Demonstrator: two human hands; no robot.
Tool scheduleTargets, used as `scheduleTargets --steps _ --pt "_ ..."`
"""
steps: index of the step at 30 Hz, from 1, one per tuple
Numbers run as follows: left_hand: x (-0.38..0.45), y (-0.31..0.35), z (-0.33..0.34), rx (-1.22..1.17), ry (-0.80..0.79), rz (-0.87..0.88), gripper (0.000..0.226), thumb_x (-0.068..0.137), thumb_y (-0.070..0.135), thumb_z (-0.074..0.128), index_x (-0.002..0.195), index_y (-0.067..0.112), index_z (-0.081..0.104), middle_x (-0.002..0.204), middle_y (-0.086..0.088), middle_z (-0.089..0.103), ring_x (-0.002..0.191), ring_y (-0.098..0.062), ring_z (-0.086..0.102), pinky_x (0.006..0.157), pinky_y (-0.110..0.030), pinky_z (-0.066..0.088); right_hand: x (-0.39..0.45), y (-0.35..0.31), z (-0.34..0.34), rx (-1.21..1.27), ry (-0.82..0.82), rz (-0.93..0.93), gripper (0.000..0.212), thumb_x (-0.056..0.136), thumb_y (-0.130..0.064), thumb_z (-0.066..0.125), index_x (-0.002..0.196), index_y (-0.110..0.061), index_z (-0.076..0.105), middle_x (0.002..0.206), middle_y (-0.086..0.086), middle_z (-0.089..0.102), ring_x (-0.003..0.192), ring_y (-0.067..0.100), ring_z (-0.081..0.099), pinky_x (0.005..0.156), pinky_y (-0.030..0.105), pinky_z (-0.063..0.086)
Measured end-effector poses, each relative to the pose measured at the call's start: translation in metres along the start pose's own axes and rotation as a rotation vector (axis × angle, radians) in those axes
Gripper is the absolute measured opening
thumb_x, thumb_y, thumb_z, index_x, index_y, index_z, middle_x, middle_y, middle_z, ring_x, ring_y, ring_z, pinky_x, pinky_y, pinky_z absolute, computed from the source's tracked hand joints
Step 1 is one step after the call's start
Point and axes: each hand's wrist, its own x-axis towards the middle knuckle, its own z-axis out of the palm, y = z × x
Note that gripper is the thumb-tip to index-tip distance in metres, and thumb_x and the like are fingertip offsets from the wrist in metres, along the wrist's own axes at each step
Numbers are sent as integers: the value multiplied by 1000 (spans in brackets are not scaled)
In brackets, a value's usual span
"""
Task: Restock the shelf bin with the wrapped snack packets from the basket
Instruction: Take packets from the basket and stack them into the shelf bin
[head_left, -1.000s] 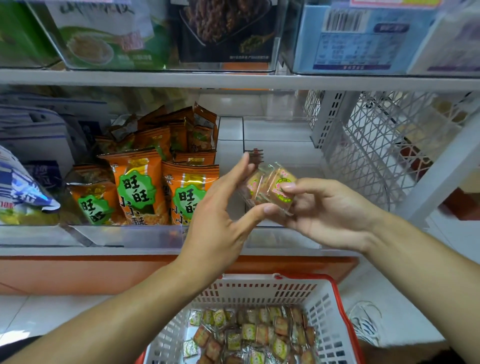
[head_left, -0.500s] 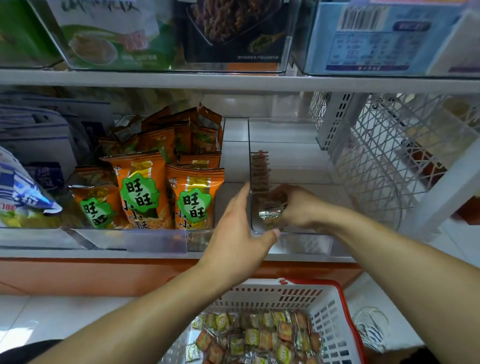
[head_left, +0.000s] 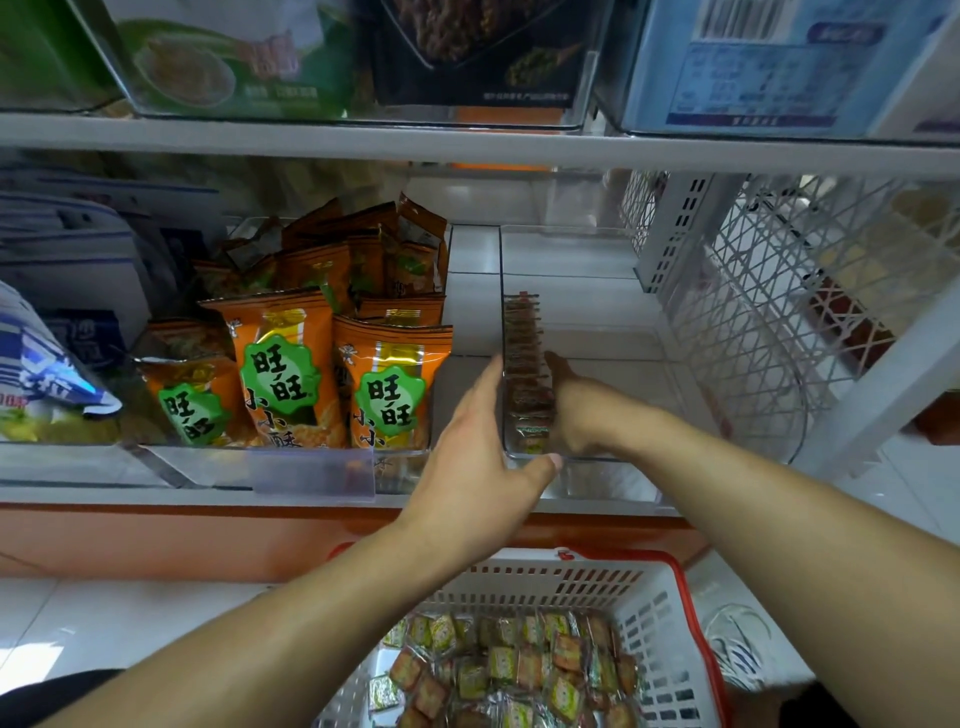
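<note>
The clear shelf bin (head_left: 613, 312) sits on the middle shelf (head_left: 467, 150), and everything here is placed from it. Inside, against its left wall, a row of wrapped snack packets (head_left: 522, 353) stands on edge, running from the back toward the front. The right hand (head_left: 574, 410) reaches into the bin just right of that row, its fingers pointing in and down beside the nearest packets; whether they pinch a packet or only press against the row cannot be told, since the fingertips are hidden. The left hand (head_left: 483, 457) rests outside the bin's left wall with fingers straight and spread wide, the thumb lying across the bin's front lip, holding nothing. Left of the bin, in a neighbouring clear tray, stand orange snack bags (head_left: 283, 364) with green labels. Below and in front of the bin, a white basket (head_left: 660, 623) with a red rim holds a loose heap of more small packets (head_left: 519, 670).
</note>
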Motion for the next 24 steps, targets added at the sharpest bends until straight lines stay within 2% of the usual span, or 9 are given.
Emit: scheduleTargets --steps 2,5,6,10,15,18,20,24 --pt "0 -1 0 -7 -5 1 91 80 26 80 145 56 23 139 25 51 130 4 48 104 -12 36 1 -3 1 -1 -5 21 83 85 -32 76 150 -9 29 134 13 57 110 31 63 89 32 52" --pt "0 -1 0 -20 -23 2 91 80 24 80 148 51 25 140 19 54 129 1 51 109 -25 43 2 -7 3 105 49 2 78 81 -33 80 142 -14 35 120 6 63 106 26 64 90 38 54" --pt "0 -2 0 -24 -26 4 91 80 24 80 148 51 25 140 19 54 128 2 52 108 -24 44 2 -7 3 110 54 4 78 81 -34 80 142 -15 36 120 6 63 105 26 64 90 38 55" --pt "0 -5 0 -23 -29 5 92 80 25 78 148 54 23 137 27 51 124 11 47 94 2 33 2 -10 5 -3 59 26 64 84 -35 74 138 -17 45 119 8 68 103 29 66 85 34 55" --pt "-1 -4 0 -24 -37 6 93 78 27 78 148 56 22 138 26 52 123 9 49 94 -1 33 3 -10 2 49 76 6 62 83 -34 76 134 -17 46 119 6 65 102 28 65 85 36 55" --pt "-1 -3 -2 -22 -26 2 92 77 29 78 141 65 23 128 35 52 117 21 47 89 6 32 4 -10 4 -63 22 -3 57 90 -30 70 139 -12 47 125 10 64 105 30 65 85 34 54" --pt "-1 -2 -3 -20 -24 -9 90 77 28 77 132 74 23 120 41 51 114 28 43 87 8 31 6 -10 5 -139 38 29 62 92 -26 66 145 -8 38 132 11 60 108 32 65 86 34 54" --pt "-2 -1 -3 -16 -33 -15 93 76 31 77 145 59 21 124 37 50 115 28 42 89 9 29 11 -9 6 -154 31 -2 49 92 -26 65 137 -16 49 128 9 63 108 31 64 88 35 53"
